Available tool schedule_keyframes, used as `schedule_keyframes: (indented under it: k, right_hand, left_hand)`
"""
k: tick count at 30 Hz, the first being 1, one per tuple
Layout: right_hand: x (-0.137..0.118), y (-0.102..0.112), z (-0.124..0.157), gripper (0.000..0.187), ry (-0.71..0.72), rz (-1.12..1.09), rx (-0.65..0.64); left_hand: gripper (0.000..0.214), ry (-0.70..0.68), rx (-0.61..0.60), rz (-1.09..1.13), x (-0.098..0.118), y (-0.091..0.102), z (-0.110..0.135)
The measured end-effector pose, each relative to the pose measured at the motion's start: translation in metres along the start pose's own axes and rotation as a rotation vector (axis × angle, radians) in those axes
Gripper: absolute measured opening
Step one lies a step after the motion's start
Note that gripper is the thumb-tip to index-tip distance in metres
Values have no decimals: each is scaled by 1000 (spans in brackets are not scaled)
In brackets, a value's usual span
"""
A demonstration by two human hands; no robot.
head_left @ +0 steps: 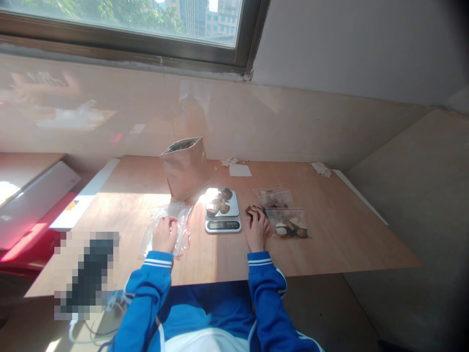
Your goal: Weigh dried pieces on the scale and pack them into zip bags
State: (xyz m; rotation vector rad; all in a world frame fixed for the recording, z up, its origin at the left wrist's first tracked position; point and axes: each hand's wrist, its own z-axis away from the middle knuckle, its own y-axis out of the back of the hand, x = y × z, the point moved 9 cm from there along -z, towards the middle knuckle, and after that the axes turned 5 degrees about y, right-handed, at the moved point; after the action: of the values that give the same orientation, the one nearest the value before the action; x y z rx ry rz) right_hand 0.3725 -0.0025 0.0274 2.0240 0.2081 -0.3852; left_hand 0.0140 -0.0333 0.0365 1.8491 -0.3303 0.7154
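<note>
My left hand (165, 234) lies on a stack of clear zip bags (184, 230), its fingers loosely bent and a little apart. Brown dried pieces, perhaps mushrooms (252, 210), are under the closed fingers of my right hand (257, 230), just right of the scale. Between my hands stands a small digital kitchen scale (223, 226) with several similar brown pieces (221, 201) on its plate. Beside my right hand lie filled zip bags, the nearer bag (291, 225) holding dark and pale pieces and the farther bag (278, 198) partly overlapped by it.
A brown stand-up pouch (186, 166) with its top open stands behind the scale to the left. Farther back are a white paper (240, 170) and crumpled tissues (229, 161), with another tissue (321, 169) at the right. A pixelated dark object (91, 274) lies at the table's left front.
</note>
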Motion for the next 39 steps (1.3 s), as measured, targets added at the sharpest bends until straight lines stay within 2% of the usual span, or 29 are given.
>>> schedule_keyframes:
  k: [9, 15, 20, 24, 29, 31, 35, 39]
  right_hand:
    - [-2, 2, 0, 28, 0, 7, -11]
    - [-1, 3, 0, 27, -7, -5, -3]
    - [0, 11, -5, 23, -11, -42, 70]
    - [-20, 23, -15, 23, 35, -127, 189]
    - [-58, 16, -28, 23, 195, -197, 112]
    - [-54, 16, -27, 26, 190, -212, 120]
    - [-20, 16, -12, 34, 142, -176, 146]
    - [6, 7, 7, 37, 152, -40, 59]
  left_hand:
    - [23, -28, 36, -39, 6, 2, 4]
    - [21, -51, 13, -96, 13, 0, 5]
    - [19, -18, -23, -91, 10, -2, 4]
    - [16, 42, -85, -122, 4, -7, 2]
    - [20, 70, -111, -149, 1, -8, 2]
    - [19, 70, -116, -138, 0, -9, 2]
    - [19, 59, -120, -138, 1, -8, 2]
    - [17, 55, -136, -150, 4, -7, 2]
